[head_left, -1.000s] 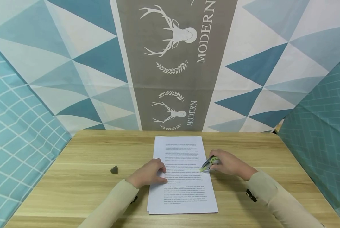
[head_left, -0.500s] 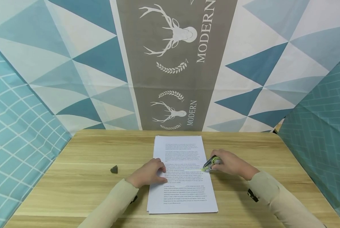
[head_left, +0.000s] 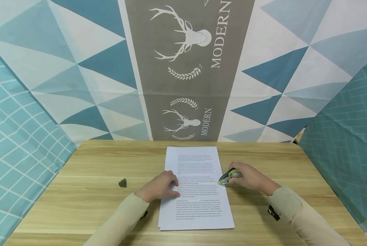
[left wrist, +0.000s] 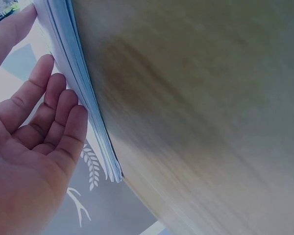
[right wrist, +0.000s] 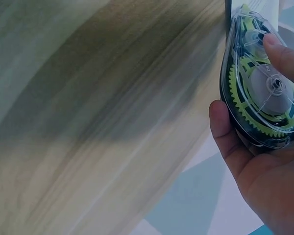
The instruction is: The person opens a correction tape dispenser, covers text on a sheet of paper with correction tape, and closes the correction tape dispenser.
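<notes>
A stack of printed paper [head_left: 202, 223] lies on the wooden table before me. My left hand [head_left: 159, 187] rests on its left edge, fingers bent loosely and thumb apart from them. In the left wrist view, the fingertips lie along the side of the paper stack [left wrist: 68, 54]. My right hand [head_left: 249, 177] grips a correction tape [head_left: 231, 175] at the right side of the page, its tip at the end of a text line. Through its clear case, the right wrist view shows green toothed wheels on the correction tape [right wrist: 267, 93]. A white gap interrupts one line of the lower paragraph.
A small dark grey piece [head_left: 122, 182] sits on the table [head_left: 88, 205] left of the paper. Behind the table's far edge hangs a patterned cloth [head_left: 183, 85] with deer heads. Blue tiled-pattern cloths flank both sides.
The right hand and correction tape have shifted very slightly right, at the page's right margin. The left hand stays on the paper.
</notes>
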The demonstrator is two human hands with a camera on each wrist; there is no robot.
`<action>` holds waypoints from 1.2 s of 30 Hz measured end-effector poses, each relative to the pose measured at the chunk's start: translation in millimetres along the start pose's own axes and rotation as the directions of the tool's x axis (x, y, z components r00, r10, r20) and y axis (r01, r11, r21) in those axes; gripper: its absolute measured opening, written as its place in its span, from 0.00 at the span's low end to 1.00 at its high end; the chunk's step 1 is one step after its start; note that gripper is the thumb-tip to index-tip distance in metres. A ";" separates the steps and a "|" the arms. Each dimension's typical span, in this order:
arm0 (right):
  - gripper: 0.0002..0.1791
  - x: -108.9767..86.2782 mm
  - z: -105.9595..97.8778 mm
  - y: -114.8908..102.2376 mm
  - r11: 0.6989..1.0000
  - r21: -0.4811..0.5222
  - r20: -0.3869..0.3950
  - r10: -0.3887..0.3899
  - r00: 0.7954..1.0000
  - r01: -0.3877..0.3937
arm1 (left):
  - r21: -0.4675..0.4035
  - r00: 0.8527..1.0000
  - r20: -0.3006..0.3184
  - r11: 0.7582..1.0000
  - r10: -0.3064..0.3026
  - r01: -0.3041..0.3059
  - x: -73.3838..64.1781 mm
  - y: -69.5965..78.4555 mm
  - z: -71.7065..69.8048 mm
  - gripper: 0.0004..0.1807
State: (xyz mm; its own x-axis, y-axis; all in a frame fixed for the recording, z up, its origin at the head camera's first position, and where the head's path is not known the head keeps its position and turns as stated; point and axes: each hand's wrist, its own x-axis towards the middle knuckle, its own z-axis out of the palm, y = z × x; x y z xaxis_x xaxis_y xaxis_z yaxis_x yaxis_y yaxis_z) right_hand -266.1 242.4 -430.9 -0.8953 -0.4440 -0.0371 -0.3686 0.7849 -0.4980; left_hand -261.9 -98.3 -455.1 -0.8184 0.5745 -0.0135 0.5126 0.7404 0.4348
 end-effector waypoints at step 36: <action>0.25 -26.7 6.5 2.8 0.886 0.422 -0.074 0.246 0.966 -0.193 | -0.030 0.997 -0.068 0.999 0.038 -0.040 -12.7 1.4 -3.6 0.12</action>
State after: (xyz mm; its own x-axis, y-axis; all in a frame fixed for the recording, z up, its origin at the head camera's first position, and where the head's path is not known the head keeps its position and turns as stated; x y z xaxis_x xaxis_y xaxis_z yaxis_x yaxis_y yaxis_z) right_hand -241.6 253.7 -436.9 -0.9744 -0.2040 -0.0945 -0.0479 0.5991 -0.7992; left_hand -251.7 -105.8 -451.1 -0.8142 0.5770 0.0645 0.5369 0.7061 0.4617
